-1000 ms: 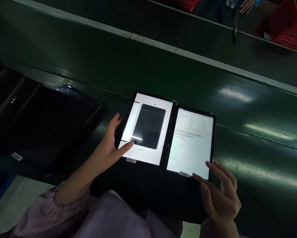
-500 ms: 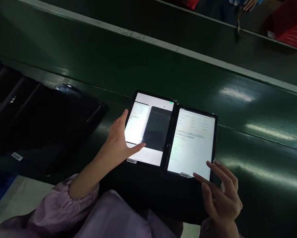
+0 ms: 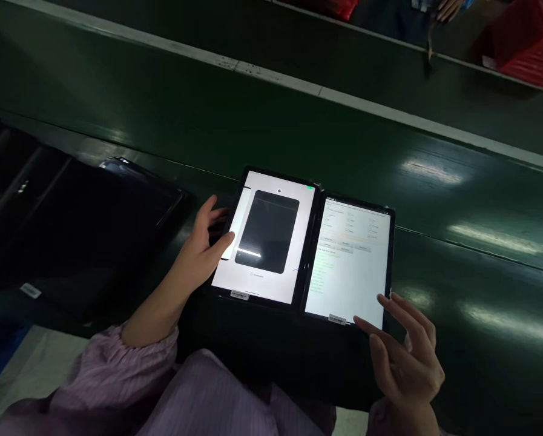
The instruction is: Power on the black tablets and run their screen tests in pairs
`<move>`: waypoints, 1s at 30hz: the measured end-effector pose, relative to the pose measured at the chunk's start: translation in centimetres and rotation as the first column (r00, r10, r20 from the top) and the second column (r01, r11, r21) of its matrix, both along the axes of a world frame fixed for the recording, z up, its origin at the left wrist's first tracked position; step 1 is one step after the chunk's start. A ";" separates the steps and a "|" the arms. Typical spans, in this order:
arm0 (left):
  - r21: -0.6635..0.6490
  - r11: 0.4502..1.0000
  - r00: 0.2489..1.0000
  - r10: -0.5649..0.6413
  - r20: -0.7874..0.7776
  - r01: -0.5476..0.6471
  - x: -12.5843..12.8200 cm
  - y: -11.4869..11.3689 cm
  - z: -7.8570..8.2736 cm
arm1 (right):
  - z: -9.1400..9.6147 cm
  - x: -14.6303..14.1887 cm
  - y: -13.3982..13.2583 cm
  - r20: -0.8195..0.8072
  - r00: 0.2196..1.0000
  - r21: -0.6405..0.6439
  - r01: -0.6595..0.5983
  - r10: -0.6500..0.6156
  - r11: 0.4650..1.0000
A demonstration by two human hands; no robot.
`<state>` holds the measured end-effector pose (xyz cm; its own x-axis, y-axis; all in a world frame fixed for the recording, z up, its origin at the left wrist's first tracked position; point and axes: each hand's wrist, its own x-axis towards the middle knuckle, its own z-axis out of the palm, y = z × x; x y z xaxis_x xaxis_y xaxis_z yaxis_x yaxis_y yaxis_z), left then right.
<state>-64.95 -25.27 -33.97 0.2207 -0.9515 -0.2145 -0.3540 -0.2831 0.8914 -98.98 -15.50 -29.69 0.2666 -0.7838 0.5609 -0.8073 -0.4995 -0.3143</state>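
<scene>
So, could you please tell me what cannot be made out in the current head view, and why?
All in the head view:
1) Right tablet: lines of text too small and blurred to read.
2) Label on the left tablet: print too small.
3) Left hand: lower fingertips lost in shadow at the left tablet's edge.
4) Red container, upper right: cut off by the picture's edge.
5) Co-worker's hand: cut off by the top edge.

The left hand (image 3: 202,245) stretches forward, thumb (image 3: 220,247) held apart from the fingers (image 3: 204,213); the right hand (image 3: 410,360) is loosely spread, its fingers slightly bent.
</scene>
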 end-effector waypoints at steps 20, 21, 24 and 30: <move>0.184 0.982 0.993 0.070 -0.098 -0.051 -0.3 -0.3 2.9 | -0.2 0.0 0.2 -0.050 0.998 0.033 -0.041 0.043 0.999; 0.188 0.981 0.994 0.058 -0.097 -0.039 -0.2 -0.2 2.8 | -0.2 -0.1 0.3 -0.049 0.998 0.037 -0.042 0.044 0.998; 0.190 0.982 0.996 0.040 -0.083 -0.024 0.1 -0.2 2.3 | -0.2 -0.1 0.2 -0.046 0.998 0.040 -0.051 0.052 0.998; 0.115 0.993 0.999 -0.007 -0.042 0.012 0.6 -0.1 1.1 | 0.0 -0.1 0.2 -0.046 0.998 0.040 -0.051 0.053 0.998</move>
